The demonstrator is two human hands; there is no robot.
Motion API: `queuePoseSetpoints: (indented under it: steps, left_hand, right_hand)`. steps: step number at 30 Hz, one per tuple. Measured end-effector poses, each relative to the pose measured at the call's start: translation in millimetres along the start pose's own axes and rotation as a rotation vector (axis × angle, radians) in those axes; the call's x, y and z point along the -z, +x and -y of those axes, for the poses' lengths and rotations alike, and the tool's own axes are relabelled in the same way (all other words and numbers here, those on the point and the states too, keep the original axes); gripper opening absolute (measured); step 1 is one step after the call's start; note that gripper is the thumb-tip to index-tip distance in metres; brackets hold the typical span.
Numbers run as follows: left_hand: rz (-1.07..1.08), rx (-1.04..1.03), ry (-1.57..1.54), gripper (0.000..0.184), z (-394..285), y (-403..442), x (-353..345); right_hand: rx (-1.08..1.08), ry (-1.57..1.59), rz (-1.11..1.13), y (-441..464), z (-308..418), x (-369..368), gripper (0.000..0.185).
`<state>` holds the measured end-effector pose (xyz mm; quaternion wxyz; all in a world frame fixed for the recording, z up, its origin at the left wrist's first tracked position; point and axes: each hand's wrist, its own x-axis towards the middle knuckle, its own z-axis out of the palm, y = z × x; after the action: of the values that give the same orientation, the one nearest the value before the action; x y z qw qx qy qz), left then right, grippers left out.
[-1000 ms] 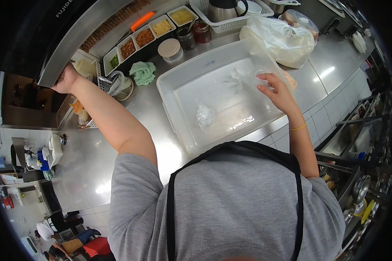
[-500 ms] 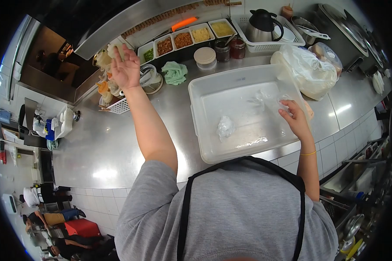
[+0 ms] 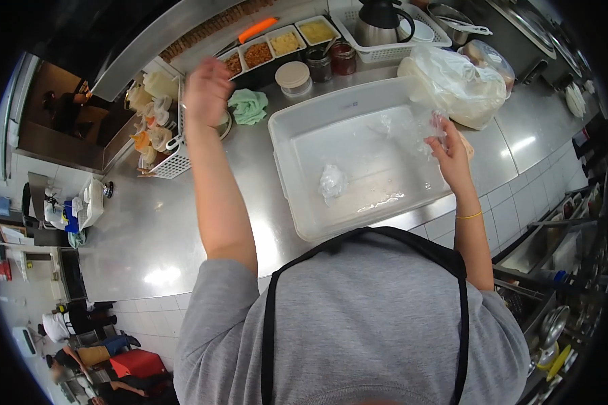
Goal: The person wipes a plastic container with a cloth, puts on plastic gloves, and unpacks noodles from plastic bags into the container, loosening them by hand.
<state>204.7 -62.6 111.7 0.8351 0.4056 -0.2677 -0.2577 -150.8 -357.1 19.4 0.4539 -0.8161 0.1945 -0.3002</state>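
Note:
My right hand (image 3: 450,152) is above the right side of a large translucent plastic tub (image 3: 287,196), its fingers closed on a crumpled clear plastic bag (image 3: 422,135). Another crumpled clear plastic piece (image 3: 332,182) lies on the tub's floor, where wet patches shine. Raised at the far left, my left hand (image 3: 208,91) is smeared by motion, so its fingers do not show clearly. Behind it are the condiment containers, and a green cloth (image 3: 248,106) lies just to its right.
A full white plastic bag (image 3: 459,84) stands beyond the tub's right corner. Along the back are a lidded round container (image 3: 294,77), jars (image 3: 343,59), food trays (image 3: 285,44) and a thermos jug (image 3: 375,25). A basket of squeeze bottles (image 3: 172,162) sits left. Other people (image 3: 81,317) appear far left.
The right hand has lifted the clear plastic up toward the tub's far right side. My left hand, open with fingers spread before, has turned and is now blurred. The view has shifted slightly.

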Motion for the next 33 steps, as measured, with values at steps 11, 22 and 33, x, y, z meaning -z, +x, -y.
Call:
queuePoseSetpoints:
  steps: [11, 22, 33]
  left_hand:
    - [0.711, 0.101, 1.629, 0.026, 212.1, -13.1, -77.0]
    - [0.606, 0.087, 1.545, 0.018, 219.3, -25.8, -84.6]
    - [0.547, 0.073, 1.699, 0.008, 216.4, -30.9, -90.0]
  right_hand:
    - [-0.084, 0.164, -0.052, -2.0, 12.7, 6.6, 0.046]
    - [-0.113, 0.318, -0.003, -2.3, 11.2, 5.9, 0.043]
    - [-0.106, 0.343, 0.003, -1.1, 10.1, 7.7, 0.043]
